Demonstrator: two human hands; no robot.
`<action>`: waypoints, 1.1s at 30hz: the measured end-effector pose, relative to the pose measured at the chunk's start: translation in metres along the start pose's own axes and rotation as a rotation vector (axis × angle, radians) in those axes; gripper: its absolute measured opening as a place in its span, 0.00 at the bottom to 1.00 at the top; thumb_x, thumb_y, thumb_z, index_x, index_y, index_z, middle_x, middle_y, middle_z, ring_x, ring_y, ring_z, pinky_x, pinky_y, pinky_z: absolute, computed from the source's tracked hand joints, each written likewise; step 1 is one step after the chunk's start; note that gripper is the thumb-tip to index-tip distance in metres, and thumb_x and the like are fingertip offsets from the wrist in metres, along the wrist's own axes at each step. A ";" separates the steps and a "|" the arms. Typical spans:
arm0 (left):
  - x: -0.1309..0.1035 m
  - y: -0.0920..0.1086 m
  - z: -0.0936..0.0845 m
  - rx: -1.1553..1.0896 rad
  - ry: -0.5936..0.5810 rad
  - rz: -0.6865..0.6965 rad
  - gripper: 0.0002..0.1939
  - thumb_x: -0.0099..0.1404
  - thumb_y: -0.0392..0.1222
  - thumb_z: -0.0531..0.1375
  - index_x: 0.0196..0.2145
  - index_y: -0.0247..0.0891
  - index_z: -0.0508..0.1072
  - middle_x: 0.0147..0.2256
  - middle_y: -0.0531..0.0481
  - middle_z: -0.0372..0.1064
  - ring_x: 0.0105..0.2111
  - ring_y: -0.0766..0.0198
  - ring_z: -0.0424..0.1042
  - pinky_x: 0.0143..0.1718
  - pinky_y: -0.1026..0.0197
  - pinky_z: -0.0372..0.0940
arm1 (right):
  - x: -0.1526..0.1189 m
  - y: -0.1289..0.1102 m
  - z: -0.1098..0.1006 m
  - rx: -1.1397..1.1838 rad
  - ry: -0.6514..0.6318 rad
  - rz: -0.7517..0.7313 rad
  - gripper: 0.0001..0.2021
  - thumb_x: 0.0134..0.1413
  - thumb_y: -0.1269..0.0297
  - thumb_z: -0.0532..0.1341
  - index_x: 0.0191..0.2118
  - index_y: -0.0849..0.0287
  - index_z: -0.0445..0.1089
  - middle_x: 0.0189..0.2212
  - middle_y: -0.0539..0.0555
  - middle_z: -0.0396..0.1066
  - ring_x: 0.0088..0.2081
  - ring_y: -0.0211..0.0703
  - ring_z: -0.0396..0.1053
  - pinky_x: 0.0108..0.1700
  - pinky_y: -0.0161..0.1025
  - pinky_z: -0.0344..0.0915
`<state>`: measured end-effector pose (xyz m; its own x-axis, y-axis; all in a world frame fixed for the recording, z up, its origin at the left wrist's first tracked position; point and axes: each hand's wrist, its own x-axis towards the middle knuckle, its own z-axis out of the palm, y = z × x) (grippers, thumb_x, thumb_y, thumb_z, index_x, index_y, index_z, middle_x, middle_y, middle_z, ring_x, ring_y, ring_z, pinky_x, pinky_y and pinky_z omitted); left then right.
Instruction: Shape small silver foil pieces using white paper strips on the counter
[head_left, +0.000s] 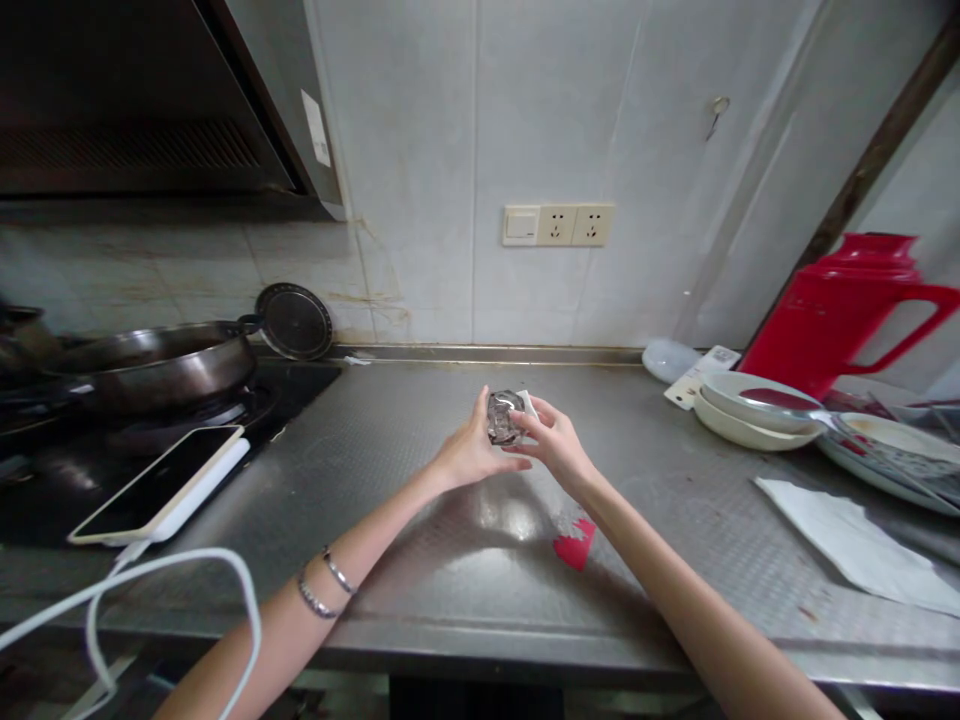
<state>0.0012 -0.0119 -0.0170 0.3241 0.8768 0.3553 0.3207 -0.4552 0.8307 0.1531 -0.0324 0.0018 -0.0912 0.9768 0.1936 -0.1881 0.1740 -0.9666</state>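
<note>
Above the middle of the steel counter (420, 560), my left hand (472, 450) is closed around a small clear, greyish glass (504, 415), thumb up along its side. My right hand (559, 450) comes at the same glass from the right, its fingers bent over the near side. A bit of white tissue (529, 404) shows between the right fingers and the glass. Part of the glass is covered by the fingers, so its full shape cannot be made out. On the counter below the right wrist lies a torn red piece (576, 545).
Left, a phone (157, 485) with a white cable lies by the stove; a steel pan (165, 365) stands on it. A round black lid-like disc (295, 321) leans on the wall. Right are stacked bowls (754, 420), a red thermos (840, 320) and a white paper sheet (855, 540).
</note>
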 end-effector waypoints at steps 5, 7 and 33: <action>-0.002 0.004 -0.006 0.182 0.014 0.089 0.66 0.38 0.51 0.71 0.65 0.45 0.34 0.60 0.34 0.48 0.46 0.51 0.69 0.47 0.47 0.63 | 0.002 -0.002 -0.006 0.037 -0.026 0.099 0.17 0.49 0.54 0.62 0.42 0.60 0.68 0.37 0.57 0.74 0.32 0.45 0.74 0.31 0.41 0.74; -0.002 0.005 -0.007 0.190 -0.004 0.135 0.65 0.39 0.52 0.71 0.65 0.45 0.35 0.61 0.35 0.47 0.50 0.48 0.66 0.49 0.48 0.63 | 0.001 -0.002 -0.004 0.033 -0.029 0.134 0.17 0.49 0.53 0.63 0.41 0.60 0.69 0.35 0.56 0.75 0.30 0.43 0.74 0.28 0.38 0.73; -0.004 0.006 -0.002 -0.026 0.008 0.127 0.43 0.43 0.45 0.70 0.54 0.40 0.54 0.47 0.43 0.67 0.44 0.57 0.70 0.44 0.57 0.65 | 0.010 0.003 -0.016 -0.234 0.065 0.057 0.14 0.45 0.53 0.63 0.32 0.61 0.73 0.25 0.52 0.72 0.26 0.41 0.70 0.24 0.38 0.71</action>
<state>0.0004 -0.0177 -0.0124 0.3530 0.8138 0.4618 0.2539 -0.5583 0.7898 0.1673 -0.0198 -0.0017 -0.0302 0.9906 0.1338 0.0479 0.1351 -0.9897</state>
